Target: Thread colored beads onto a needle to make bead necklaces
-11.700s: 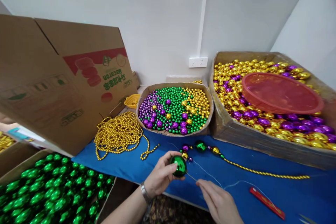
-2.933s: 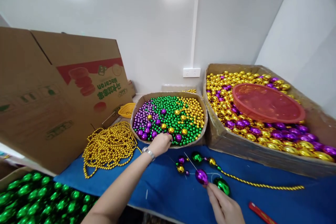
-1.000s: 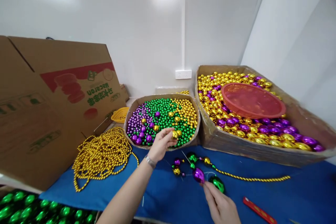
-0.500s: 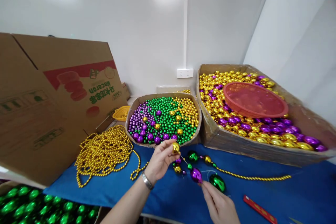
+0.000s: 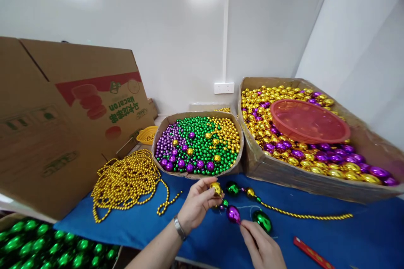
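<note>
My left hand point(image 5: 196, 204) pinches a round gold bead point(image 5: 216, 189) between thumb and fingers, just in front of the bead box. My right hand point(image 5: 262, 245) is closed at the lower end of a large purple bead point(image 5: 233, 214); its fingertips seem to grip a small purple piece there. A small green bead point(image 5: 225, 203) sits between the gold and purple beads. Behind them lies a beaded strand with a large green bead point(image 5: 232, 188), a gold bead point(image 5: 250, 192) and a thin gold chain point(image 5: 309, 214). Another big green bead point(image 5: 261, 221) rests by my right hand, with white string nearby.
A cardboard box point(image 5: 197, 174) of small beads stands ahead. A bigger box point(image 5: 293, 178) at right holds gold and purple beads and a red basin point(image 5: 311, 121). Gold bead chains point(image 5: 126, 180) are heaped left. A red-handled tool point(image 5: 312, 253) lies on the blue cloth point(image 5: 202, 246).
My left hand has come down slightly with the gold bead, nearer the purple one. The string between them now shows less. The purple bead has shifted a little left.
</note>
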Action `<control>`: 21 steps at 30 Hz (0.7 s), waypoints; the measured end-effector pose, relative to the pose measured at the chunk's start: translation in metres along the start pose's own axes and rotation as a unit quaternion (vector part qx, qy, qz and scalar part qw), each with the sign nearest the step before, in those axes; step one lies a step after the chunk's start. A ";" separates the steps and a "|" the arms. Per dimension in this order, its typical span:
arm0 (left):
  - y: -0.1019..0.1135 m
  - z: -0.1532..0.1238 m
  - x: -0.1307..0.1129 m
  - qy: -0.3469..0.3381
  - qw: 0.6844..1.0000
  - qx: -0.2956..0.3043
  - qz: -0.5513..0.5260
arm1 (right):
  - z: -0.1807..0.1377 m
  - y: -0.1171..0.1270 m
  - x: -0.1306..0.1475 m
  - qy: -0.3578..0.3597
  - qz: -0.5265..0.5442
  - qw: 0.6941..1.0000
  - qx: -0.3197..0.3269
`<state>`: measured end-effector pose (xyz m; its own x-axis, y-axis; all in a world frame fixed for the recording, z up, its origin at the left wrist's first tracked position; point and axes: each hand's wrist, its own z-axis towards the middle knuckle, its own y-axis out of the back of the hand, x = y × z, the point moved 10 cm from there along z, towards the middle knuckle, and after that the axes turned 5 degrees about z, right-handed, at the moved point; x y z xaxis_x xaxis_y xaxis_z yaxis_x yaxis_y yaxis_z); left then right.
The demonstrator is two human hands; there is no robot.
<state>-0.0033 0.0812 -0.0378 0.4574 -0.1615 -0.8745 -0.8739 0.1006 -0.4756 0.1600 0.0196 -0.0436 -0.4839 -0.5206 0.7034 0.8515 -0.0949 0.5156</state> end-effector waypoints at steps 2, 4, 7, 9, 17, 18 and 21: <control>0.001 -0.001 -0.002 -0.006 1.000 -0.004 0.007 | -0.002 -0.004 0.000 0.009 0.002 1.000 0.023; 0.001 -0.002 -0.004 -0.016 1.000 -0.005 0.012 | -0.003 -0.007 -0.002 0.005 0.011 0.999 0.037; 0.001 -0.003 -0.004 -0.012 1.000 -0.001 0.005 | -0.003 -0.008 -0.010 -0.039 0.055 0.997 0.036; 0.000 -0.004 0.000 0.004 1.000 0.003 -0.003 | -0.004 -0.009 -0.017 -0.083 0.094 0.992 0.033; -0.004 -0.009 0.001 -0.022 0.993 -0.002 0.115 | -0.018 -0.026 -0.056 -0.241 0.276 0.930 0.008; -0.005 -0.009 0.001 -0.022 0.992 0.006 0.125 | -0.019 -0.030 -0.060 -0.253 0.304 0.918 0.007; -0.011 -0.009 -0.002 -0.019 0.988 0.037 0.151 | -0.021 -0.039 -0.066 -0.272 0.367 0.890 0.008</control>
<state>0.0041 0.0713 -0.0301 0.1843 -0.0774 -0.9798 -0.9578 0.2095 -0.1967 0.1631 0.0397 -0.1199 0.1714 0.0503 0.9839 0.9775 0.1156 -0.1762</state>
